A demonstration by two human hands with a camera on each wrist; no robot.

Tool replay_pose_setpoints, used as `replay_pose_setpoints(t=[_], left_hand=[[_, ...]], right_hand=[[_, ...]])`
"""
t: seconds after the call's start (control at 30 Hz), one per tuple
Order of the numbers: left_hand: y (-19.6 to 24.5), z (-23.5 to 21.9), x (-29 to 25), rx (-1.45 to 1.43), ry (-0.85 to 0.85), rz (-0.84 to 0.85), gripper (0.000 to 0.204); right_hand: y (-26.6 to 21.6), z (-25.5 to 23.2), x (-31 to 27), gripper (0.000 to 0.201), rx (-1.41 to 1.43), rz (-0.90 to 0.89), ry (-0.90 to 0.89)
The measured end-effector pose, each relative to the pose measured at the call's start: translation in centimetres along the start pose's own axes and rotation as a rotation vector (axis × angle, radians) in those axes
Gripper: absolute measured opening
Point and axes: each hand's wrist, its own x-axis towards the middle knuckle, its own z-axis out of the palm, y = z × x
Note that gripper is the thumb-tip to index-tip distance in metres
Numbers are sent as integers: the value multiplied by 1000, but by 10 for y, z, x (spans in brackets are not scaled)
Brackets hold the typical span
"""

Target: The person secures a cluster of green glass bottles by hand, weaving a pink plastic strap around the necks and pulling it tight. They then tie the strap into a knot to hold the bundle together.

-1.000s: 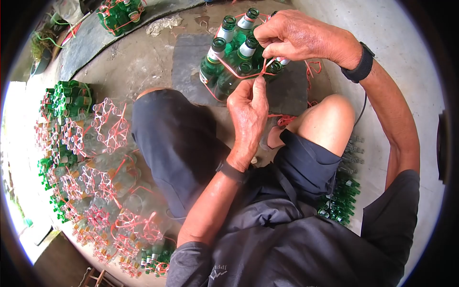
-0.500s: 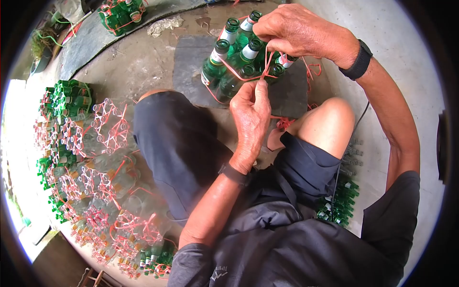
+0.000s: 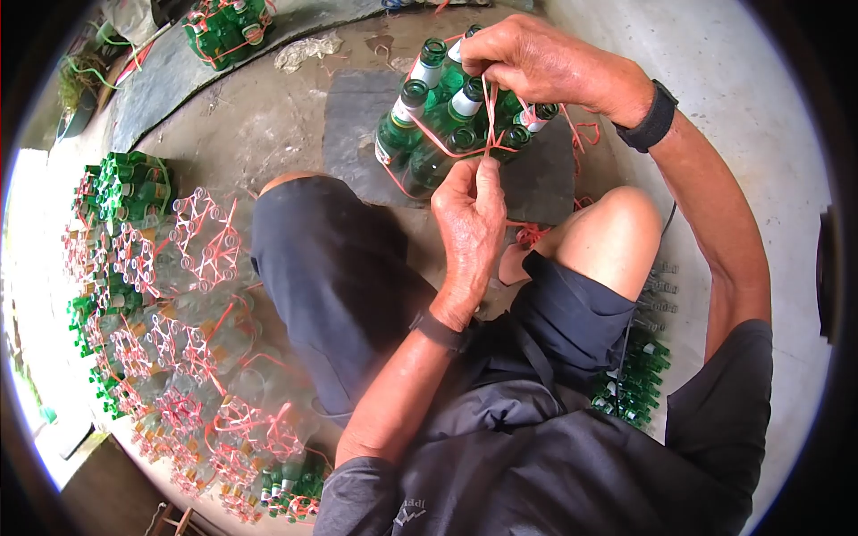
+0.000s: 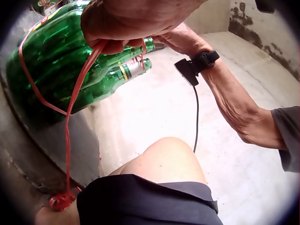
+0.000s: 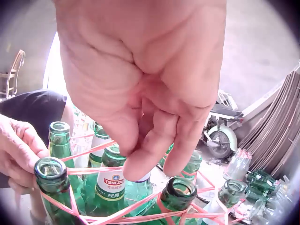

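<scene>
A cluster of green bottles (image 3: 429,112) stands upright on a dark slab (image 3: 353,116), with pink strap (image 3: 433,134) running around the bottle necks. The left hand (image 3: 469,223) pinches the strap at the near side of the cluster; in the left wrist view a length of red strap (image 4: 77,89) hangs from that hand (image 4: 140,18) down to a tangle (image 4: 62,200). Above the bottles, the right hand (image 3: 554,67) pinches strap drawn up from the near necks. The right wrist view shows its curled fingers (image 5: 150,150) over the bottles, the strap at its fingertips partly hidden.
Many strapped clear bottles (image 3: 206,237) and green bottles (image 3: 134,188) stand to the left. Another green bundle (image 3: 223,31) is at the upper left, and more green bottles (image 3: 639,380) lie right of the person's knee. A scooter (image 5: 220,136) shows in the right wrist view.
The right hand has moved a little to the left over the bottles, and the strap between the hands stretches longer. The left hand has shifted slightly down and keeps its pinch.
</scene>
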Motion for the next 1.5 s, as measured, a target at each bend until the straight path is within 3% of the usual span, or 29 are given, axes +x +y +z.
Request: replay_pose_setpoints(t=[0.2, 0.37, 0.5, 0.67, 0.77, 0.9, 1.0, 1.07, 1.2, 1.3, 1.37, 1.5], left_hand=[[1, 1, -1, -25, -8, -9, 25], [0, 2, -2, -45, -10, -8, 26], [0, 2, -1, -24, -7, -3, 26], [1, 2, -1, -33, -10, -19, 27], [0, 2, 1, -33, -13, -26, 28], [1, 3, 1, -26, -11, -21, 28], [3, 1, 0, -38, -11, -27, 29], [2, 1, 0, -42, -15, -37, 29], [2, 2, 1, -42, -3, -33, 29], [0, 1, 1, -17, 1, -26, 28], [-1, 1, 2, 4, -7, -16, 28], [-1, 1, 2, -48, -2, -45, 28]], right_hand=[[3, 5, 8, 12, 28, -96, 108], [-30, -17, 15, 12, 132, 85, 3], [-29, -15, 19, 14, 131, 65, 13], [-42, -20, 24, 21, 39, 288, -32], [-33, -15, 28, 22, -33, 193, -28], [-35, -21, 33, 24, 26, 284, -104], [-33, -26, 37, 23, -1, 167, -115], [-50, -44, 39, 20, 163, 399, -285], [-20, -26, 49, 18, 86, 365, -299], [-27, -28, 62, 17, 65, 450, -374], [-48, -39, 67, 16, 33, 636, -448], [-41, -34, 70, 15, 33, 677, -462]])
